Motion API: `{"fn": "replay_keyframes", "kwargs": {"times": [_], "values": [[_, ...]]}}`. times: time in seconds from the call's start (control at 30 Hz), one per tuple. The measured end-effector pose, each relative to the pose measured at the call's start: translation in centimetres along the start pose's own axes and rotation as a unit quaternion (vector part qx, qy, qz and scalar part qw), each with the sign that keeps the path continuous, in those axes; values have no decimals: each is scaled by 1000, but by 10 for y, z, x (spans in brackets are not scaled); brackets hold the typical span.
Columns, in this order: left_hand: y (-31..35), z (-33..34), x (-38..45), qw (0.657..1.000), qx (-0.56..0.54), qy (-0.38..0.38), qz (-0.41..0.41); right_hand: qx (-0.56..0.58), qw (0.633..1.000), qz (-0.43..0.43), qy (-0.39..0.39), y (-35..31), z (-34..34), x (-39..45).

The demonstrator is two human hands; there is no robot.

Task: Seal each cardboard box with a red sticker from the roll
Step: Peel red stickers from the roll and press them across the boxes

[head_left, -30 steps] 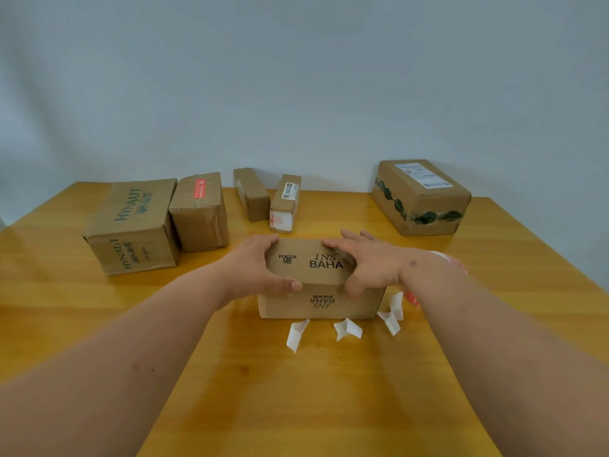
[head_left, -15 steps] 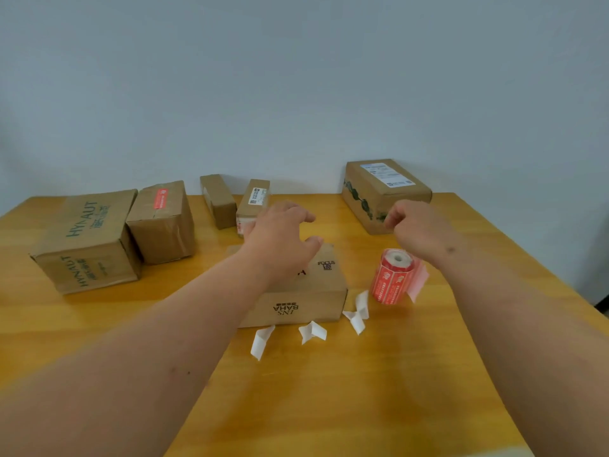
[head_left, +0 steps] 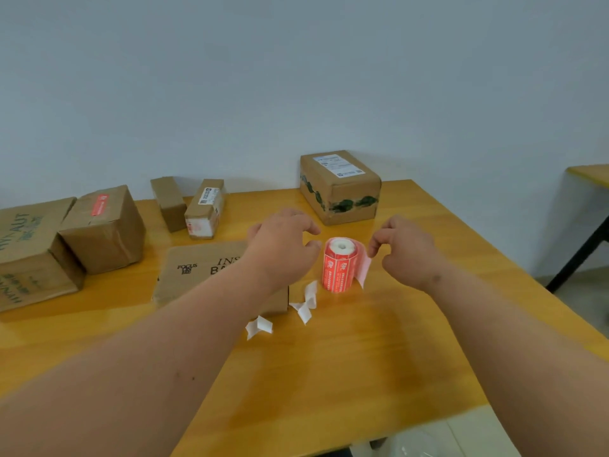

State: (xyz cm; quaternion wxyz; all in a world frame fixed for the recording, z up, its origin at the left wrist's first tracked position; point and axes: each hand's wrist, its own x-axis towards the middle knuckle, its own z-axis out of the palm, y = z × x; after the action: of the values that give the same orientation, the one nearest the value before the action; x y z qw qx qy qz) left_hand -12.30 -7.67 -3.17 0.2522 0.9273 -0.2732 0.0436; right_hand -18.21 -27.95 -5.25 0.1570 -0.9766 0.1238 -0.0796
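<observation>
Basically a wooden surface (head_left: 346,374) against a pale wall, cardboard boxes spread on it. Largest box (head_left: 29,255) at far left, green print reading partly "HY-AUT", cut off by the frame edge. Next to it, touching, a crumpled box (head_left: 105,229) with a red sticker (head_left: 100,204) already on top. Back right, a taped box (head_left: 341,188) with a white shipping label on top and dark green patterned tape round its side; label text too small to read. Centre, a flat box (head_left: 201,272) printed "FOCUS ON ME" and "INS / BA…", rest hidden under the left forearm. Behind it two small narrow boxes: a plain one (head_left: 168,203) and a labelled one (head_left: 206,207) with a barcode label and a red-and-white end label, unreadable. Sticker roll (head_left: 340,264) stands upright on the surface just right of the flat box, red with white print, white core, loose tail of backing hanging off its right side. Left hand (head_left: 283,249) hovers beside the roll's left, fingers loosely curled and spread, thumb near the roll, contact unclear, gripping nothing. Right hand (head_left: 407,250) at the roll's right, fingers bent, fingertips at the tail's top edge; cannot tell whether it actually pinches it. Small white backing scraps (head_left: 306,303) lie near the flat box's front corner.
</observation>
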Motion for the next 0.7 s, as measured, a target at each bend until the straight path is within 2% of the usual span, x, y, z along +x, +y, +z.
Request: {"fn": "replay_keyframes", "kwargs": {"times": [0.27, 0.43, 0.7], "values": [[5, 11, 6, 999, 23, -23, -2, 30, 999, -16, 17, 5, 10, 7], [2, 17, 10, 999, 21, -28, -5, 5, 999, -30, -26, 6, 17, 14], [1, 17, 11, 999, 25, -45, -6, -43, 996, -67, -32, 5, 8, 15]]}}
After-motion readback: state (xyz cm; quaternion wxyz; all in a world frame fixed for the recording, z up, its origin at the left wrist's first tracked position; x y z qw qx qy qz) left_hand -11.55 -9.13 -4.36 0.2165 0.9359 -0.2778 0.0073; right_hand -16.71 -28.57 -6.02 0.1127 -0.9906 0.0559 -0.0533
